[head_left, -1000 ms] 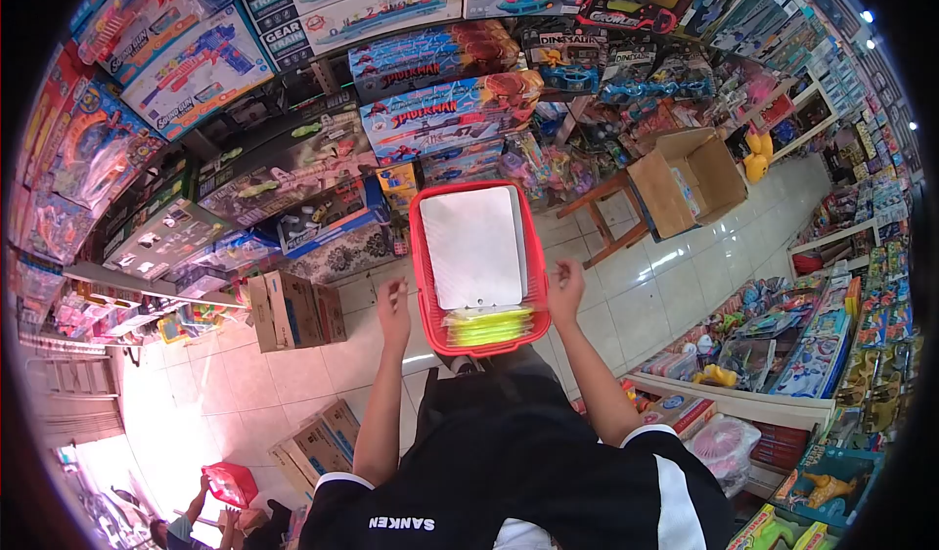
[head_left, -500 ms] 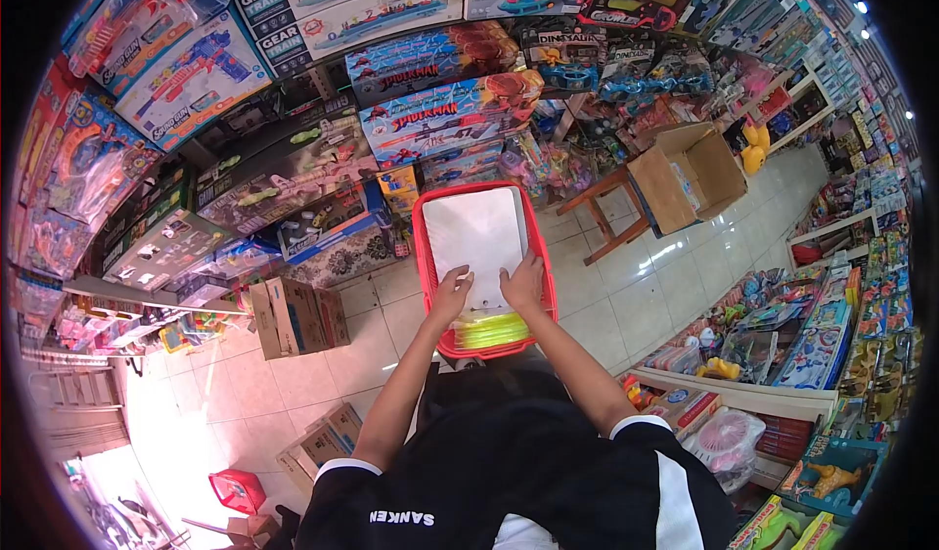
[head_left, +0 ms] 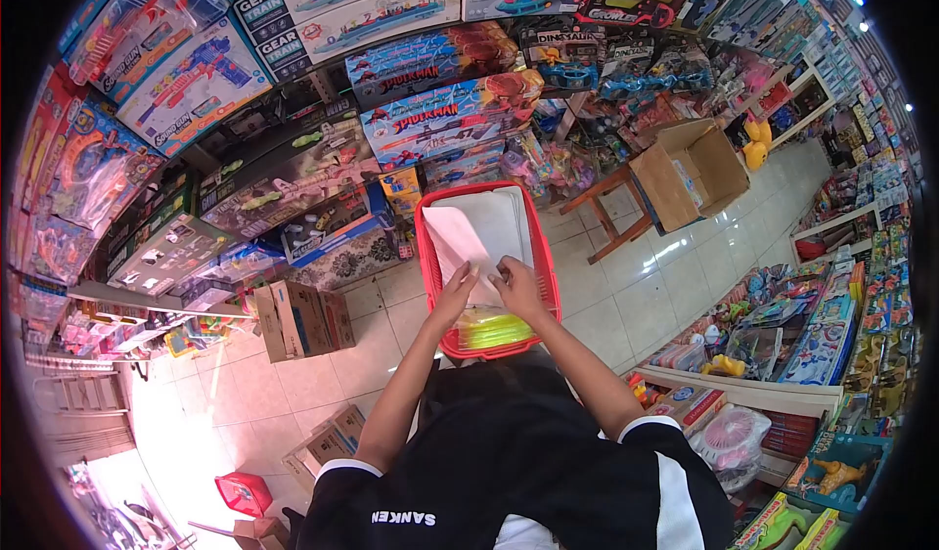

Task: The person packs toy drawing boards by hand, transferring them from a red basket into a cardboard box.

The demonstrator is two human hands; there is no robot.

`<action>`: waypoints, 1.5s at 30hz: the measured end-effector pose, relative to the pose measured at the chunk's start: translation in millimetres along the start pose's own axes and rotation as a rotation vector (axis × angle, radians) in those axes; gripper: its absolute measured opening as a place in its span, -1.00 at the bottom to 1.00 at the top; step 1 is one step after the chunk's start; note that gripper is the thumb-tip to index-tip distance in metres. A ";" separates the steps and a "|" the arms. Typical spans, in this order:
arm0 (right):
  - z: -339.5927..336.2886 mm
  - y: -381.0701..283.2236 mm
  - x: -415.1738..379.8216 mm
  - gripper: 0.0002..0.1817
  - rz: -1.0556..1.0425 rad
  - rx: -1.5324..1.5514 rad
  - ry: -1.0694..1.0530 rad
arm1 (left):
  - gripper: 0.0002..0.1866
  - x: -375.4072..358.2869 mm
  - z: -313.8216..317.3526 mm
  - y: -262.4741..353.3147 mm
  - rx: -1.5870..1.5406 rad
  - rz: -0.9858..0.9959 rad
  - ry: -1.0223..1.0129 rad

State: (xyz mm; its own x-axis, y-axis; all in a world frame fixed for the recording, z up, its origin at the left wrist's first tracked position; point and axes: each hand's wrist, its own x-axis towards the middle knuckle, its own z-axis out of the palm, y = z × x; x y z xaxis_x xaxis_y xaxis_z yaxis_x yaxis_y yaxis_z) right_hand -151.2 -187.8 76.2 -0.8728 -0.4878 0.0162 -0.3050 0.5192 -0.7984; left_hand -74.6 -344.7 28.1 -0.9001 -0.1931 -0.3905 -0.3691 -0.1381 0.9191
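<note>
A pale tiled floor (head_left: 636,306) is running through a toy shop, with boxed toys (head_left: 430,110) stacking up on shelves beyond the hands. A red basket (head_left: 427,257) is sitting in front of the person, holding white sheets (head_left: 489,222) and a yellow-green bundle (head_left: 494,330). The left hand (head_left: 455,291) is pinching the lifted corner of a sheet. The right hand (head_left: 518,286) is gripping the same sheet just beside it, above the bundle.
</note>
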 end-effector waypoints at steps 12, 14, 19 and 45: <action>-11.4 -73.5 -19.0 -0.69 -0.412 0.106 -0.058 | -0.56 -44.7 -22.7 47.1 -0.360 0.041 0.253; -8.8 -55.0 -12.8 -0.70 -0.437 0.130 0.011 | -0.60 -55.4 -38.9 40.2 -0.339 0.057 0.304; 14.8 28.4 14.7 -0.63 0.058 -0.197 0.384 | -0.59 -85.7 -79.0 37.7 -0.344 -0.046 0.477; -90.5 -67.8 7.8 -0.76 -0.299 -0.017 0.457 | -0.51 -68.2 -64.2 50.8 -0.571 0.003 0.205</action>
State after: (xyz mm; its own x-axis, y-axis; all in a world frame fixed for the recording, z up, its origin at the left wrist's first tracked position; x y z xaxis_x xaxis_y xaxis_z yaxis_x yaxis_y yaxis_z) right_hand -171.8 -163.3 184.8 -0.8226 -0.2629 0.5043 -0.5682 0.4177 -0.7090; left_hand -17.1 -400.8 98.1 -0.8171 -0.3697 -0.4424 -0.1328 -0.6261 0.7684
